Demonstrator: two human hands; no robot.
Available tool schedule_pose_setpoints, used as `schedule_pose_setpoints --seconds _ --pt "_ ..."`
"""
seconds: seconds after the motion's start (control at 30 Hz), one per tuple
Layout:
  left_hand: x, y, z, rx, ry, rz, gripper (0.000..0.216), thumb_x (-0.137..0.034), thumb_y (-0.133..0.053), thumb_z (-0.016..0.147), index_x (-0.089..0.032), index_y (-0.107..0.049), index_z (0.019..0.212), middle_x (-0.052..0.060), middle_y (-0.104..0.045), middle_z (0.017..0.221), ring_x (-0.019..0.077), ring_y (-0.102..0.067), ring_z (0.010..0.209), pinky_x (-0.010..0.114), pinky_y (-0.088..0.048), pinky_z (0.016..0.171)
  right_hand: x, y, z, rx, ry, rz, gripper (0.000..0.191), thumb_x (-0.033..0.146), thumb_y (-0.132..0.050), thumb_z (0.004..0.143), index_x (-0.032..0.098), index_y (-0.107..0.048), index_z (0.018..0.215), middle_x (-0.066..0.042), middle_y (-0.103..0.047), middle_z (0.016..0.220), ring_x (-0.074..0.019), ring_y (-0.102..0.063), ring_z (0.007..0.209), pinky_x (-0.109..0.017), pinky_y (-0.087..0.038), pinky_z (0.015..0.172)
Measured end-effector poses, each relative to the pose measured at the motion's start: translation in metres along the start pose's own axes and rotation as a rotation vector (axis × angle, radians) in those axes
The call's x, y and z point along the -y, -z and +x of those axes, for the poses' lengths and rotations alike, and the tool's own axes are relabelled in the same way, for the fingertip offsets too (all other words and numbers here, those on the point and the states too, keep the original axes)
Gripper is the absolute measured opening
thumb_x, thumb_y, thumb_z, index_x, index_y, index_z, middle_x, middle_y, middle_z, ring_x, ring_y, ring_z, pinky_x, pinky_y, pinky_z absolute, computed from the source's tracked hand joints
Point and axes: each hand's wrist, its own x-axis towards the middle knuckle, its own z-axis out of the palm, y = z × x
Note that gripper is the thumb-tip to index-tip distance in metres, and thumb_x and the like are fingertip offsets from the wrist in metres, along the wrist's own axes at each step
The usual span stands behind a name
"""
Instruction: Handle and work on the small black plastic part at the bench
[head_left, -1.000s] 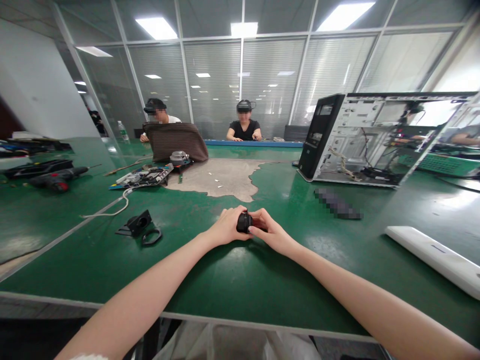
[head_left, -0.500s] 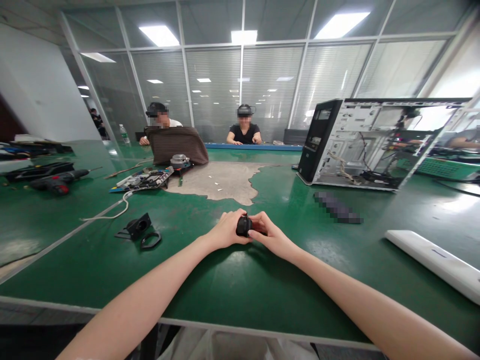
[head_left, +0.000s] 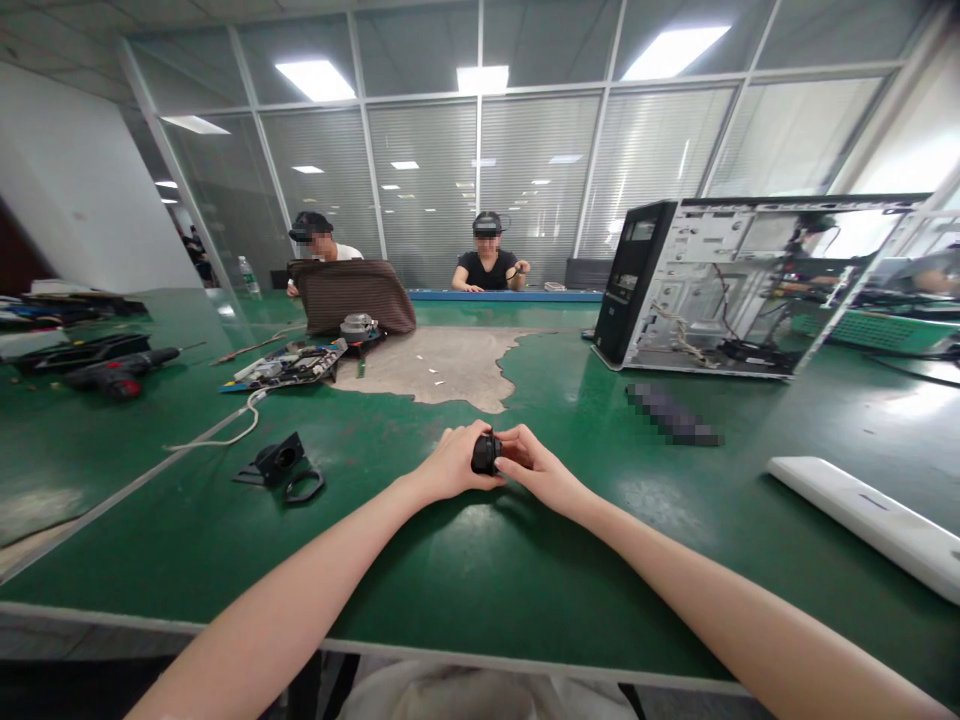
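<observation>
A small black rounded part [head_left: 485, 454] sits between my two hands, just above the green table; its exact kind does not show. My left hand [head_left: 456, 460] is closed round its left side. From the right, the thumb and fingers of my right hand [head_left: 534, 461] pinch the same part. To the left lie a black bracket with a round hole [head_left: 271, 462] and a black ring with angular sides [head_left: 304, 486], both apart from my hands.
An opened computer case [head_left: 637, 290] stands at the right, near a white flat bar [head_left: 862, 520] and a blurred dark object [head_left: 673, 414]. At the left are a circuit board [head_left: 289, 366], a cable [head_left: 225, 438] and a power drill [head_left: 124, 374]. Two people sit across the table.
My hands stay round the black part with hardly any shift. Across the table, the person in black has raised one hand. The camera view has tilted slightly.
</observation>
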Motion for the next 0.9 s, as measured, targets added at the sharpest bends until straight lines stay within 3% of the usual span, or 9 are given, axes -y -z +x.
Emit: schedule_pose_setpoints --seconds 0.27,0.4,0.57,0.7,0.9 --pt "-0.0005 0.0004 -0.0007 -0.008 -0.013 0.028 0.057 -0.047 -0.065 0.056 -0.021 -0.042 0.101 0.003 -0.054 0.094 0.0224 -0.051 0.083 0.032 -0.035 0.073 0.0040 -0.0039 0.0020 -0.086 -0.015 -0.022 0.020 0.034 -0.050 0.076 0.020 -0.042 0.089 -0.001 -0.057 0.085 -0.0135 -0.056 0.080 -0.032 -0.043 0.077" --pt "0.0000 -0.0001 -0.0003 -0.013 -0.033 0.028 0.057 -0.048 -0.064 0.057 -0.021 -0.041 0.102 0.003 -0.054 0.093 0.0220 -0.051 0.082 0.032 -0.035 0.072 0.0013 -0.0028 0.0016 -0.058 -0.048 -0.050 0.023 0.032 -0.048 0.078 0.021 -0.041 0.097 -0.002 -0.057 0.088 -0.0143 -0.055 0.085 -0.034 -0.043 0.080" --pt "0.0013 -0.0016 0.0002 -0.013 -0.023 0.018 0.053 -0.045 -0.063 0.058 -0.021 -0.041 0.100 0.002 -0.054 0.090 0.0209 -0.052 0.080 0.031 -0.035 0.071 0.0046 -0.0007 -0.0038 0.012 0.024 -0.042 0.023 0.028 -0.053 0.075 0.021 -0.041 0.095 -0.002 -0.056 0.094 -0.0144 -0.054 0.093 -0.034 -0.040 0.086" --pt "0.0029 -0.0027 0.0007 -0.018 -0.024 0.018 0.057 -0.047 -0.065 0.055 -0.021 -0.041 0.101 0.002 -0.054 0.090 0.0218 -0.051 0.082 0.032 -0.035 0.073 0.0042 -0.0018 -0.0024 -0.056 0.019 -0.082 0.017 0.030 -0.048 0.079 0.021 -0.043 0.091 -0.001 -0.055 0.089 -0.0132 -0.054 0.086 -0.033 -0.043 0.082" --pt "0.0009 -0.0011 0.0002 -0.005 -0.028 0.002 0.054 -0.047 -0.063 0.057 -0.022 -0.041 0.100 0.002 -0.054 0.092 0.0209 -0.051 0.080 0.031 -0.035 0.071 -0.0014 -0.0014 -0.0008 -0.061 -0.032 -0.082 0.026 0.030 -0.050 0.077 0.021 -0.041 0.100 -0.004 -0.056 0.096 -0.0153 -0.054 0.093 -0.035 -0.042 0.084"
